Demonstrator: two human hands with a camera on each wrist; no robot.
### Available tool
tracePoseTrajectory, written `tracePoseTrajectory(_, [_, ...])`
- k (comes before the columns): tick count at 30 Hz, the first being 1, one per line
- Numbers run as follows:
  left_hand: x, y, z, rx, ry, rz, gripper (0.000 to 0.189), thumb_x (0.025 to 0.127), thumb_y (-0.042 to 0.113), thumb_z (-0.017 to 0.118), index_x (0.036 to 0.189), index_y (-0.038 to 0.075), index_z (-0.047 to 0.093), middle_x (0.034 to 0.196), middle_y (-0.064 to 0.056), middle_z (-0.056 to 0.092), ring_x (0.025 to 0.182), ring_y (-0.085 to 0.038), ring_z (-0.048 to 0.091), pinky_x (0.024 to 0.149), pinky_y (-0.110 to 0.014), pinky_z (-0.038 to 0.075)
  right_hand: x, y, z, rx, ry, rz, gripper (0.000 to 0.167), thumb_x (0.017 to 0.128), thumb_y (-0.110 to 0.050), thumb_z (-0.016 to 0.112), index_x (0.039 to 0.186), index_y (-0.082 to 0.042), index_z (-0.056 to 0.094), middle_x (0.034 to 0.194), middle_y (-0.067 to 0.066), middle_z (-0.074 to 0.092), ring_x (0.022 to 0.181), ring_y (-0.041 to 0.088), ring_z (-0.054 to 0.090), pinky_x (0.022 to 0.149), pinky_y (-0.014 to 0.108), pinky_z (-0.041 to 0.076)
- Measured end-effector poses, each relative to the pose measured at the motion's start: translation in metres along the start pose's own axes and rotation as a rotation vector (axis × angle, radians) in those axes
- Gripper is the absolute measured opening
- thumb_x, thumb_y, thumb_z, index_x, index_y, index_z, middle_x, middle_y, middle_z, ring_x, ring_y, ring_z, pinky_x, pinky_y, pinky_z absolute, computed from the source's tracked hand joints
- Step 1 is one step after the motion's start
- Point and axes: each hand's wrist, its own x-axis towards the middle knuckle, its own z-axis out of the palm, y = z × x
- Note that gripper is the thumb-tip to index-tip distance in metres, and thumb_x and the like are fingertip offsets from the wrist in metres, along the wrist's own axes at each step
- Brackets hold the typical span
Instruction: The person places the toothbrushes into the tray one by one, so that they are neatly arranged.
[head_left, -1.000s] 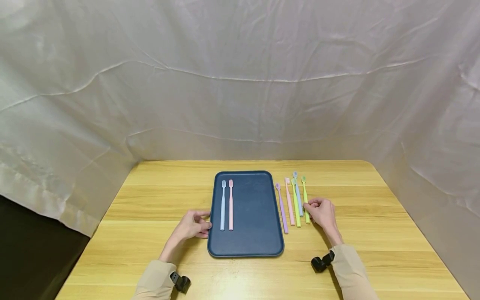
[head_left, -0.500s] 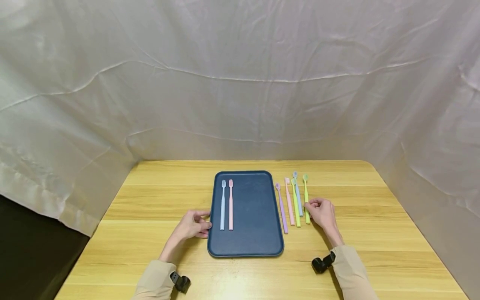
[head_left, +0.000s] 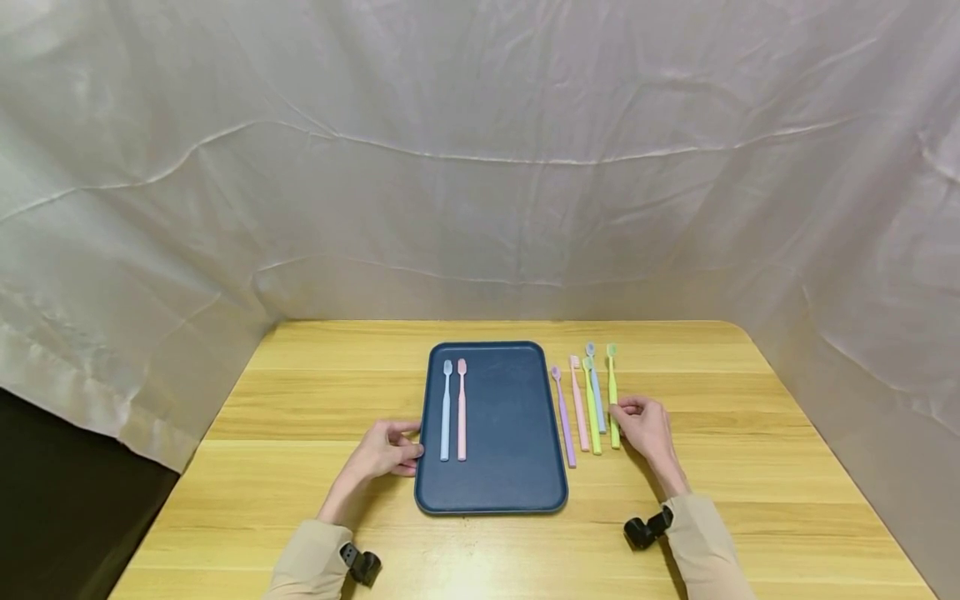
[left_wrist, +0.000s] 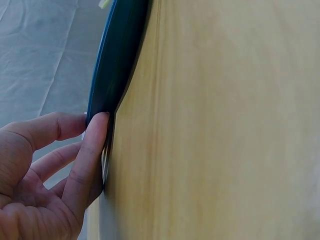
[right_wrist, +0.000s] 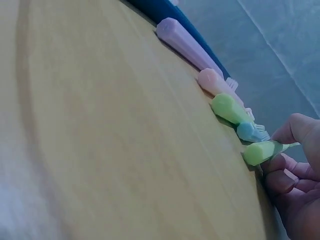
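Observation:
In the head view my left hand (head_left: 388,448) holds the left rim of a dark blue tray (head_left: 517,492); in the left wrist view the fingertips meet at its edge. On the tray lie a light blue toothbrush (head_left: 446,417) and a pink toothbrush (head_left: 462,417), side by side. My right hand (head_left: 645,425) pinches the handle of a green toothbrush (right_wrist: 257,153) between thumb and finger, at the right end of a row. Beside it lie a blue toothbrush (head_left: 597,396), another green toothbrush (head_left: 594,417), a second pink toothbrush (head_left: 580,412) and a purple toothbrush (head_left: 566,425).
A light wooden table (head_left: 750,467) carries everything. Pale grey cloth (head_left: 480,217) hangs behind it and at both sides. The blue toothbrush partly passes under the neighbouring green one. The purple toothbrush lies close along the tray's right edge.
The head of the green toothbrush in my right hand has shifted slightly up and right in the head view. My left hand and the tray stay in place.

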Motion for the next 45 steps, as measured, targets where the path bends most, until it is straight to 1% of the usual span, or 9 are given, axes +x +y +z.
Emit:
tracePoseTrajectory(4, [0.0,0.0,0.0,0.002,0.001,0.001,0.056,0.09,-0.006,0.064,0.14,-0.02,0.043,0.089,-0.021,0.069,0.064,-0.015,0.07,0.066,-0.037,0.069,-0.001,-0.001,-0.001,0.108,-0.034,0.039,0.03,0.093,-0.015,0.068,0.111,0.009,0.067,0.089,0.012,0.072,0.066,0.002,0.061,0.056,0.013,0.056])
tracePoseTrajectory(10, [0.0,0.0,0.0,0.001,0.0,-0.003,0.056,0.091,-0.006,0.065,0.141,-0.019,0.043,0.091,-0.022,0.069,0.064,-0.016,0.07,0.066,-0.038,0.069,-0.003,-0.007,-0.005,0.275,-0.098,0.111,0.038,0.094,-0.013,0.069,0.121,0.013,0.061,0.083,-0.003,0.067,0.066,0.001,0.06,0.058,0.013,0.057])
tracePoseTrajectory(18, [-0.001,0.001,0.001,-0.001,0.012,-0.006,0.057,0.09,-0.006,0.065,0.141,-0.018,0.044,0.091,-0.022,0.069,0.064,-0.016,0.07,0.066,-0.039,0.069,-0.006,-0.013,-0.01,0.368,-0.147,0.128,0.038,0.095,-0.01,0.067,0.123,0.013,0.059,0.079,-0.011,0.066,0.064,0.002,0.058,0.055,0.014,0.054])
tracePoseTrajectory(21, [-0.001,0.001,0.001,0.003,0.015,-0.007,0.057,0.09,-0.006,0.066,0.141,-0.018,0.044,0.09,-0.022,0.069,0.063,-0.016,0.07,0.066,-0.039,0.069,-0.008,-0.016,-0.012,0.374,-0.156,0.116,0.037,0.095,-0.009,0.068,0.123,0.013,0.059,0.079,-0.012,0.067,0.066,0.003,0.059,0.058,0.015,0.055])
tracePoseTrajectory(25, [-0.001,0.001,0.001,0.01,0.016,-0.008,0.057,0.09,-0.005,0.066,0.141,-0.017,0.044,0.09,-0.021,0.068,0.062,-0.015,0.069,0.066,-0.039,0.069,-0.011,-0.021,-0.014,0.369,-0.18,0.089,0.041,0.095,-0.009,0.068,0.126,0.014,0.057,0.084,-0.011,0.068,0.074,0.003,0.063,0.069,0.019,0.062])
tracePoseTrajectory(31, [0.0,0.002,0.001,0.009,0.016,-0.013,0.057,0.09,-0.005,0.066,0.141,-0.017,0.044,0.09,-0.021,0.069,0.062,-0.014,0.068,0.066,-0.038,0.069,-0.015,-0.028,-0.016,0.367,-0.217,0.061,0.046,0.095,-0.01,0.069,0.132,0.013,0.054,0.094,-0.008,0.069,0.085,0.001,0.065,0.082,0.018,0.063])
tracePoseTrajectory(35, [-0.001,0.002,0.001,0.005,0.018,-0.015,0.057,0.09,-0.005,0.066,0.141,-0.017,0.044,0.09,-0.02,0.068,0.062,-0.014,0.068,0.066,-0.038,0.069,-0.018,-0.034,-0.015,0.407,-0.247,0.014,0.047,0.095,-0.004,0.067,0.134,0.016,0.051,0.097,-0.005,0.069,0.085,0.0,0.067,0.083,0.017,0.063])
tracePoseTrajectory(40, [-0.001,0.002,0.001,0.004,0.018,-0.014,0.057,0.09,-0.005,0.066,0.141,-0.017,0.044,0.09,-0.02,0.069,0.062,-0.015,0.069,0.066,-0.038,0.069,-0.021,-0.041,-0.008,0.484,-0.292,-0.038,0.047,0.094,0.004,0.063,0.134,0.021,0.045,0.094,-0.005,0.066,0.082,0.001,0.068,0.079,0.018,0.064])
tracePoseTrajectory(45, [0.0,0.001,0.001,0.006,0.014,-0.011,0.057,0.09,-0.005,0.066,0.141,-0.018,0.044,0.089,-0.019,0.069,0.062,-0.014,0.069,0.066,-0.037,0.069,-0.024,-0.048,0.001,0.492,-0.317,-0.06,0.047,0.093,0.006,0.062,0.134,0.022,0.045,0.093,-0.004,0.063,0.081,0.001,0.067,0.078,0.018,0.064])
